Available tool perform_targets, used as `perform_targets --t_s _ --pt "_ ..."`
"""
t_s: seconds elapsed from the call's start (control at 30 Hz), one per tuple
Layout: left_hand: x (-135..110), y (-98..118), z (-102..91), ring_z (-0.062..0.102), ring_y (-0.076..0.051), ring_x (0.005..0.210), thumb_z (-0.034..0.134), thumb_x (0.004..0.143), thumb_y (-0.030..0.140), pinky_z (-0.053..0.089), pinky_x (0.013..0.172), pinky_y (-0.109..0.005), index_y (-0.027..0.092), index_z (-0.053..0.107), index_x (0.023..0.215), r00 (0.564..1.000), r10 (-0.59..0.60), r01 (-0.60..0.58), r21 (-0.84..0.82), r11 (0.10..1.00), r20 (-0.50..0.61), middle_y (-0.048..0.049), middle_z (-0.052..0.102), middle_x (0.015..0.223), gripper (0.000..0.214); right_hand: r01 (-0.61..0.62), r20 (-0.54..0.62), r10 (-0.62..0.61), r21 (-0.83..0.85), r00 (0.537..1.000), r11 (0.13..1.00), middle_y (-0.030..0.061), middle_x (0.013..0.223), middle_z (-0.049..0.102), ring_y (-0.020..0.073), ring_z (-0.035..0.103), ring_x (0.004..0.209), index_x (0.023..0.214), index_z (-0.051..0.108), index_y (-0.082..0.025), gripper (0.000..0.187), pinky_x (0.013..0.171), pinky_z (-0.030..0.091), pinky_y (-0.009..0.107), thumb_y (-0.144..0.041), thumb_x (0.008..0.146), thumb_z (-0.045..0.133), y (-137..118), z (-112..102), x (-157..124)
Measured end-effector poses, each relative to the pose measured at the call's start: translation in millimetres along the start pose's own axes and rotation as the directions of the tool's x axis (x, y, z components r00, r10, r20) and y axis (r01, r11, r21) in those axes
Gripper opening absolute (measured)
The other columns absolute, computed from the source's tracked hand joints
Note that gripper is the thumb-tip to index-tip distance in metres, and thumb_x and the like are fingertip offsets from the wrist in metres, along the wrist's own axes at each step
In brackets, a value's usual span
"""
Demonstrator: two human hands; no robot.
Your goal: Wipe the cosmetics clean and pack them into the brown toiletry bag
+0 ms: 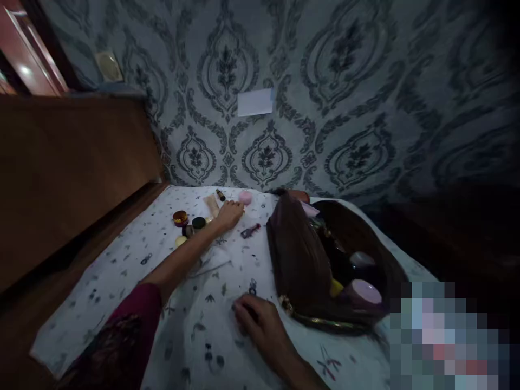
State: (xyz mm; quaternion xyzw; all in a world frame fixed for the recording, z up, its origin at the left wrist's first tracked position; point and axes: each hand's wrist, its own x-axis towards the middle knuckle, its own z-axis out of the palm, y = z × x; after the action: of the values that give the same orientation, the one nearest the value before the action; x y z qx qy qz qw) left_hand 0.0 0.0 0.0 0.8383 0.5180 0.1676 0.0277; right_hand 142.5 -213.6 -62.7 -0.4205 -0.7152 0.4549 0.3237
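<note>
My left hand reaches far across the white patterned bedsheet, its fingers curled near a pink round puff and a beige tube; whether it grips anything is hidden. My right hand rests on the sheet beside an open brown cosmetic bag, fingers bent down onto the cloth. Inside the bag lie a pink-lidded jar and other small items.
Small jars and a dark lid sit left of my left hand, a dark lipstick-like stick right of it. A wooden headboard stands left, and patterned wallpaper with a white switch plate lies behind.
</note>
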Motion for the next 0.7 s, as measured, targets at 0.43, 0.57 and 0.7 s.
perform_targets --t_s 0.43,0.57,0.7 --pt "-177.5 42.2 -28.8 0.059 -0.018 0.086 0.043 0.100 0.037 0.045 0.073 -0.027 0.019 0.056 0.096 0.937 0.349 -0.325 -0.313 0.893 0.023 -0.0048 0.062 0.092 0.022 -0.058 -0.114 0.159 0.606 0.981 0.793 0.0016 0.084 0.060 0.0144 0.058 0.067 0.100 0.059 -0.018 0.050 0.055 0.045 0.025 -0.060 0.075 0.068 -11.8 4.5 15.2" --pt "-179.3 25.1 -24.9 0.061 -0.019 0.095 0.045 0.098 0.038 0.050 0.080 -0.028 0.022 0.057 0.112 0.950 0.311 -0.278 -0.390 0.878 0.022 -0.0061 0.065 0.105 0.025 0.014 -0.186 0.153 0.678 0.971 0.735 -0.0009 0.073 0.062 0.0121 0.057 0.061 0.090 0.060 -0.018 0.042 0.056 0.044 0.024 -0.055 0.074 0.072 -9.1 10.9 19.0" --pt "-180.0 -12.0 -16.4 0.055 -0.026 0.118 0.037 0.100 0.031 0.046 0.099 -0.043 0.021 0.057 0.126 0.980 0.178 -0.187 -0.111 0.976 -0.092 -0.0123 0.061 0.127 0.034 0.065 -0.247 0.185 0.746 0.951 0.662 -0.0010 0.069 0.064 0.0122 0.060 0.061 0.088 0.062 -0.018 0.039 0.055 0.043 0.023 -0.051 0.072 0.075 3.0 12.2 20.5"
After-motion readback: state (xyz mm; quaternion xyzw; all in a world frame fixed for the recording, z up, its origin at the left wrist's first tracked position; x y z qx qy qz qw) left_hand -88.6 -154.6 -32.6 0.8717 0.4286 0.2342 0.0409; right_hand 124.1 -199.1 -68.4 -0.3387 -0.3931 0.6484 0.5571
